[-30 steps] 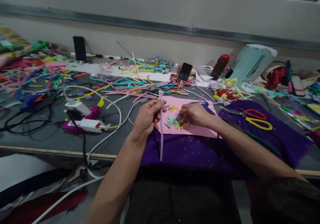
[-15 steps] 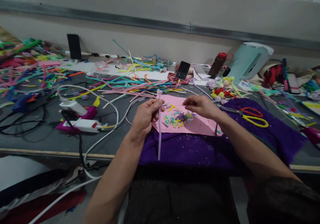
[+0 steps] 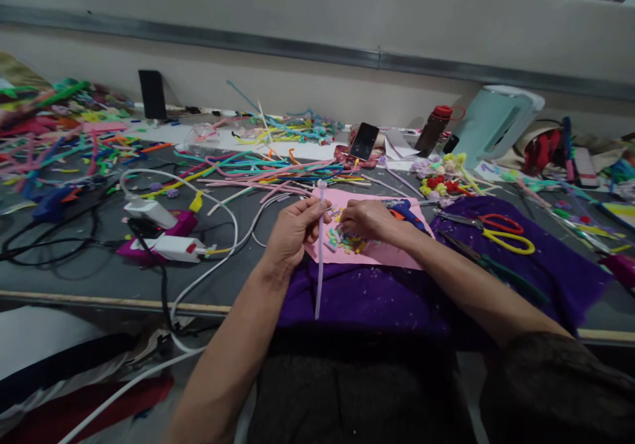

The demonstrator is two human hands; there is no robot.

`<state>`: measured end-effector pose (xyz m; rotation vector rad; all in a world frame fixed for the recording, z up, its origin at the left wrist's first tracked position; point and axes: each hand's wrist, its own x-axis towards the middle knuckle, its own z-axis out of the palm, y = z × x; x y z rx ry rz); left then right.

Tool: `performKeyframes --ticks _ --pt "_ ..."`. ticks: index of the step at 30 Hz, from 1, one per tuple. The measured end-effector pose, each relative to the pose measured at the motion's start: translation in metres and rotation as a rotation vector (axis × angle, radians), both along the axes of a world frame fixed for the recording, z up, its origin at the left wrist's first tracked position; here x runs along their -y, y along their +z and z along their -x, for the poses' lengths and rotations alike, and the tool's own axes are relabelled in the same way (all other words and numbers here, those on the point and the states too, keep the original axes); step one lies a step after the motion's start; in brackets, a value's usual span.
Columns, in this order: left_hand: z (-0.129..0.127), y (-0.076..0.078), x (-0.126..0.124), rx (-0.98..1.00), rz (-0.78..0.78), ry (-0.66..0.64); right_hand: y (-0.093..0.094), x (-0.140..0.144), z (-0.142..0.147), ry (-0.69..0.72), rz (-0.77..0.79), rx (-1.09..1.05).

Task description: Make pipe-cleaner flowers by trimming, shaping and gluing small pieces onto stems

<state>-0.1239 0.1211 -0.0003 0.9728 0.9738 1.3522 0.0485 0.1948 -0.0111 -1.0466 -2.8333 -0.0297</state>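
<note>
Between left fingers [image 3: 310, 216], upright lilac pipe cleaner [image 3: 318, 265]

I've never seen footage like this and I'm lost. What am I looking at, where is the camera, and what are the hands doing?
There is no machine here: a person works with bare hands. The camera sits on that person's head and looks forward and down, so both arms reach in from the bottom of the picture.

The left hand pinches a lilac pipe cleaner, held upright with its lower end hanging over a purple cloth. The right hand rests on a heap of small coloured pieces on a pink sheet; whether it grips one is hidden.

On the grey table also lie loose pipe cleaners, red and yellow scissors, white cables, a phone and a bottle.
</note>
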Motion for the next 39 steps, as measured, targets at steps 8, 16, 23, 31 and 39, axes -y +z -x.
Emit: performKeyframes --ticks 8,16,23,31,39 --pt "0.0 -0.001 0.001 0.009 -0.007 0.001 -0.001 -0.003 0.01 -0.081 -0.039 0.121" --pt "0.0 0.002 0.003 0.014 0.004 0.019 0.009 0.005 -0.016 -0.017 0.161 -0.223" --pt "-0.001 0.001 0.003 0.016 0.015 0.001 -0.001 0.02 0.008 0.063 0.095 -0.017" --pt "0.0 0.003 0.004 0.039 0.031 0.002 0.014 0.001 -0.009 -0.019 0.694 -0.588" --pt "0.002 0.002 0.002 0.059 0.063 -0.004 0.011 -0.001 -0.02 -0.11 1.209 -0.878"
